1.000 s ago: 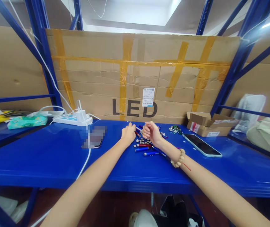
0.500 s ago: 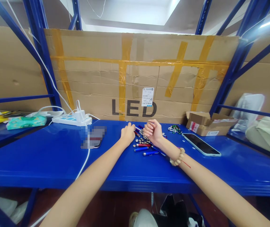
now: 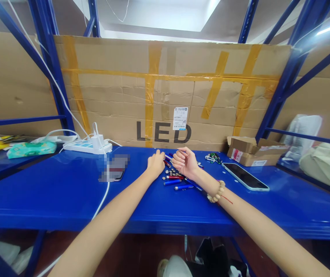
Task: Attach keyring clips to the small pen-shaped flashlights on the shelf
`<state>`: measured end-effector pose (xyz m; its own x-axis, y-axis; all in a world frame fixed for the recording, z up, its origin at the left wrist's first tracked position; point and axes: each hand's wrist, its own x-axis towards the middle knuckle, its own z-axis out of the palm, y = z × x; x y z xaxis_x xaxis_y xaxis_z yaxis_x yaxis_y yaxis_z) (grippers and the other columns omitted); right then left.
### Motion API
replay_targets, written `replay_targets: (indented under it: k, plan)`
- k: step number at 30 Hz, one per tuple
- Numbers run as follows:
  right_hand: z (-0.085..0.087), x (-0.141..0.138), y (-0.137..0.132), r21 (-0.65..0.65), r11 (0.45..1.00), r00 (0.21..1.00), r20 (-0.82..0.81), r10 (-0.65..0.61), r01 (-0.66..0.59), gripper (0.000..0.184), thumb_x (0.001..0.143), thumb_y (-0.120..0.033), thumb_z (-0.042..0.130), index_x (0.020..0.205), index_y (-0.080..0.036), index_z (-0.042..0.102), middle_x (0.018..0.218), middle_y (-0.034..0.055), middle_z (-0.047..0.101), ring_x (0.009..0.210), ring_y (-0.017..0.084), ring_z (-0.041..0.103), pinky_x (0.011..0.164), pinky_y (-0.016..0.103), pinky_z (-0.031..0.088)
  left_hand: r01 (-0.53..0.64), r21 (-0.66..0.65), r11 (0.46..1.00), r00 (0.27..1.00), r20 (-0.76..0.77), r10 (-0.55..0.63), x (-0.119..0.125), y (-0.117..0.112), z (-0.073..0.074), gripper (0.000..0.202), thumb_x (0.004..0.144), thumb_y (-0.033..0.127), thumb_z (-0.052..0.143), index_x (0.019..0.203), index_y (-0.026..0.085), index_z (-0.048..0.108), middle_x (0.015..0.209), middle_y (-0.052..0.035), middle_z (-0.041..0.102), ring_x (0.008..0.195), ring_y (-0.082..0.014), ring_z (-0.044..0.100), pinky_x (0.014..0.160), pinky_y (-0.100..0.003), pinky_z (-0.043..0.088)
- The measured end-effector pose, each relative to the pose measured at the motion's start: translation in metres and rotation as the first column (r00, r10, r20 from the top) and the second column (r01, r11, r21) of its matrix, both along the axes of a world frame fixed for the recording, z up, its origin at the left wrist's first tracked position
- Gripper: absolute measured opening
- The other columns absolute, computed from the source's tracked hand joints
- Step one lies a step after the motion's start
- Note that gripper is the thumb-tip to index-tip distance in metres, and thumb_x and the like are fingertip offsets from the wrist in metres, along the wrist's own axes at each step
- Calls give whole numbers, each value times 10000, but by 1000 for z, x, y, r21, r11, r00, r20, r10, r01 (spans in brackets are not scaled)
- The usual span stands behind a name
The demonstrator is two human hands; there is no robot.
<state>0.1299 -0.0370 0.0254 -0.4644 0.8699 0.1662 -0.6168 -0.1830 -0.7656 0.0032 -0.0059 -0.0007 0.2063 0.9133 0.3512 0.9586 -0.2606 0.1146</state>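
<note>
My left hand [image 3: 156,163] rests on the blue table with its fingers curled closed at the end of a slim blue metal penlight [image 3: 168,157]. Just to the right, my right hand [image 3: 185,163] is raised over the pile, palm turned inward and fingers bent in; whatever they pinch is hidden. Small round button cells [image 3: 171,172] lie scattered between and below the hands. Nearer to me are a red penlight [image 3: 175,177] and blue penlights [image 3: 183,187], some partly covered by my right wrist.
A phone [image 3: 245,177] lies right of my right arm, with green carabiner-like clips [image 3: 214,158] and an open cardboard box [image 3: 257,151] behind. On the left are a blurred-out phone [image 3: 119,176], a power strip [image 3: 79,146] and a white cable [image 3: 103,202]. Taped cardboard [image 3: 118,100] stands at the back.
My right hand has shifted slightly left over the button cells, and its fingers have curled a little differently. My left hand stays in place.
</note>
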Motion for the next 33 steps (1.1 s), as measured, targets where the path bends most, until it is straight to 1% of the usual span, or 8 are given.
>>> replay_targets:
  k: [8, 13, 19, 22, 25, 27, 29, 33]
  plan:
    - [-3, 2, 2, 29, 984, 983, 55, 173, -174, 405, 711, -254, 443, 384, -174, 220, 347, -52, 211, 325, 49, 202, 336, 171, 229, 7, 5, 1000, 1000, -2, -7, -1, 2, -2, 259, 794, 120, 334, 977, 207, 495, 1088, -65, 484, 933, -200, 553, 731, -330, 450]
    - [-4, 2, 3, 30, 978, 976, 76, 204, -207, 389, 703, -249, 456, 391, -171, 237, 354, -51, 229, 330, 48, 222, 342, 169, 242, 7, -7, 1000, 1000, -2, -7, 0, 2, -1, 261, 789, 117, 339, 980, 206, 493, 1092, -69, 476, 939, -203, 550, 734, -335, 452]
    - [-3, 1, 1, 25, 977, 975, 85, 207, -209, 383, 708, -247, 473, 397, -173, 263, 360, -56, 239, 335, 45, 239, 349, 169, 267, -3, -19, 1000, 1000, 1, 3, 0, 1, 0, 270, 793, 116, 337, 991, 211, 495, 1096, -68, 475, 943, -198, 550, 739, -326, 450]
    - [-4, 0, 0, 8, 985, 980, 102, 168, -170, 274, 695, -228, 518, 454, -159, 406, 397, -56, 332, 351, 39, 294, 356, 159, 289, -5, -24, 1000, 1000, 2, 5, 0, 1, 0, 282, 803, 129, 334, 1019, 212, 494, 1107, -73, 470, 954, -201, 546, 745, -325, 447]
    - [-6, -2, 0, -7, 996, 982, 163, 93, -93, 67, 683, -196, 567, 643, -142, 570, 525, -30, 513, 422, 38, 415, 385, 144, 332, -3, -37, 999, 1000, 1, 3, 0, 2, 0, 285, 822, 180, 334, 1059, 206, 490, 1133, -86, 464, 963, -212, 544, 740, -327, 446]
    - [-7, -3, 0, -3, 999, 974, 222, 50, -51, 59, 685, -185, 589, 720, -142, 610, 632, -4, 599, 501, 48, 492, 420, 140, 372, 2, -41, 999, 1000, -1, -2, 0, 2, 1, 280, 837, 222, 330, 1066, 200, 490, 1142, -90, 466, 959, -214, 547, 735, -322, 444]
    - [-8, -4, 0, 9, 999, 961, 276, 30, -34, 77, 686, -191, 610, 742, -143, 632, 708, 14, 639, 570, 60, 538, 446, 140, 400, 7, -45, 999, 1000, 2, -7, 0, 1, 2, 276, 851, 258, 317, 1054, 197, 494, 1145, -89, 471, 949, -211, 551, 729, -314, 441]
    - [-10, -4, 0, 43, 998, 945, 325, 35, -51, 133, 676, -215, 642, 787, -143, 664, 777, 21, 666, 596, 60, 557, 454, 134, 418, 9, -74, 997, 1000, 17, -8, 0, -1, 5, 281, 861, 305, 304, 1033, 205, 502, 1148, -82, 473, 942, -207, 552, 724, -306, 435]
